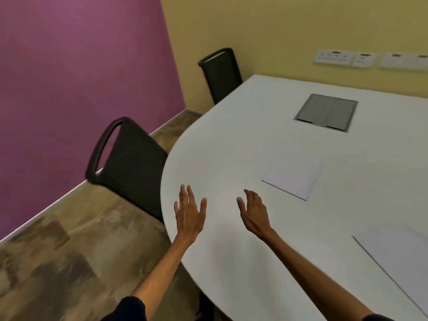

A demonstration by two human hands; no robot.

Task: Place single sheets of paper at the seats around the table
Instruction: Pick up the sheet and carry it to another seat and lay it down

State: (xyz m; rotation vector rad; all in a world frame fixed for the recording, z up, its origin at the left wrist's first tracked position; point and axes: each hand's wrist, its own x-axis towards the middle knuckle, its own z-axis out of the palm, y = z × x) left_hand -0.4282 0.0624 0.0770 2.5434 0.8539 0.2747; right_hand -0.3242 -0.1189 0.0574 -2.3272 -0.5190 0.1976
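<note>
Both hands' fingers (185, 193) spread, empty.

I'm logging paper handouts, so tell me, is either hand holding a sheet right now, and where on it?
Nothing is held. The left hand and right hand are both open and empty above the table; two sheets lie apart from them.

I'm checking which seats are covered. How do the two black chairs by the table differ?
The near chair stands at the table's rounded end, close to the left hand; the far chair stands at the far side, by the yellow wall. The near chair shows an open loop handle at its top; the far chair shows a solid top edge. The near chair looks larger, being closer. Both are black, pushed up to the table, with no sheet visible before them.
</note>
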